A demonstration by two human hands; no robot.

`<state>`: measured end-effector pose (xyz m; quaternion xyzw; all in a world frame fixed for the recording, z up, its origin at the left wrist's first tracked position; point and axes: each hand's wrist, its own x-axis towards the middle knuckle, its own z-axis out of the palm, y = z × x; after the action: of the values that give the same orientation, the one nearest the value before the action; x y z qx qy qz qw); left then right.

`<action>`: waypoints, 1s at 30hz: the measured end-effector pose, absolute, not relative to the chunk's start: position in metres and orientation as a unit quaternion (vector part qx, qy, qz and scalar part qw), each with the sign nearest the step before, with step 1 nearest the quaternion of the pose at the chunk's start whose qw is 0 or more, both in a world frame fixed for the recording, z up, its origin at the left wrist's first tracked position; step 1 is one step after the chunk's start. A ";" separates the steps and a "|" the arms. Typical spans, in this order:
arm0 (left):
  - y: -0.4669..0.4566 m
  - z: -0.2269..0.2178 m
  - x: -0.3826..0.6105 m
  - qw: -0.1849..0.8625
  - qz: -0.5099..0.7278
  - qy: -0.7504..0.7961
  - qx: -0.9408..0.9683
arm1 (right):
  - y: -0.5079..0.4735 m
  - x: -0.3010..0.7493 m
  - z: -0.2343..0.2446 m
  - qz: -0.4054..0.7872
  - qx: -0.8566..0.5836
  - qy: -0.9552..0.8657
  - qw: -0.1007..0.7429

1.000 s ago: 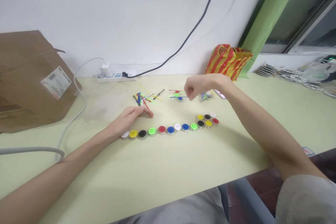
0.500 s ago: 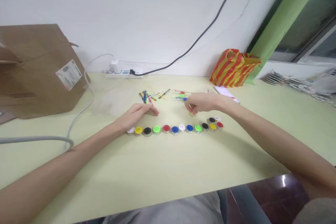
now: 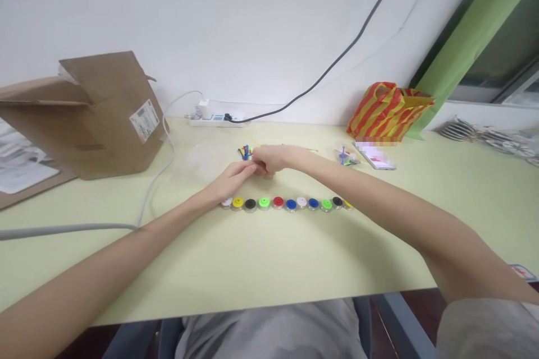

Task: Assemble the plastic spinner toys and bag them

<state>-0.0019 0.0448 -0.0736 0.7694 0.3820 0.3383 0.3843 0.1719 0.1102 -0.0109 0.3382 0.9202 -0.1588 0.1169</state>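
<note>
My left hand (image 3: 236,178) and my right hand (image 3: 273,158) meet above the table, thumbs and fingers closed together. A small round piece (image 3: 268,176), seemingly yellow and clear, shows just under my right fingers. What my left fingers pinch is hidden. Behind the hands lies a partly covered pile of thin coloured plastic sticks (image 3: 245,151). Nearer me runs a row of small clear discs with coloured caps, among them a red-capped disc (image 3: 278,202), a black-capped disc (image 3: 250,204) and a yellow-capped disc (image 3: 238,202). My right forearm covers the row's right end.
An open cardboard box (image 3: 109,123) stands at the left, beside a grey cable (image 3: 145,207). A power strip (image 3: 217,120) lies along the wall. To the right are a small clear bag of parts (image 3: 347,157), a phone (image 3: 377,157) and a striped bag (image 3: 387,112).
My right hand has moved left from above the row's right half to meet my left hand, carrying the small round piece. My left fingers have closed in. The view has shifted slightly.
</note>
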 end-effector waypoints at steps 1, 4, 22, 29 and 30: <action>0.045 -0.073 -0.002 0.384 0.339 0.383 0.769 | 0.112 0.171 -0.010 -0.175 0.343 0.914 0.124; 0.045 -0.073 -0.003 0.378 0.338 0.381 0.773 | 0.115 0.176 -0.014 -0.211 0.351 0.907 0.101; 0.045 -0.073 -0.002 0.328 0.302 0.407 0.797 | 0.168 0.221 -0.029 -0.043 0.441 0.895 -0.050; 0.044 -0.074 -0.002 0.318 0.293 0.390 0.813 | 0.162 0.197 -0.049 0.051 0.498 0.865 -0.038; 0.043 -0.073 -0.002 0.315 0.287 0.389 0.817 | 0.164 0.197 -0.050 0.049 0.504 0.861 -0.038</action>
<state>-0.0015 0.0425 -0.0730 0.8169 0.3887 0.2866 0.3154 0.1968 0.1635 -0.0497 0.5043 0.8613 0.0486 -0.0379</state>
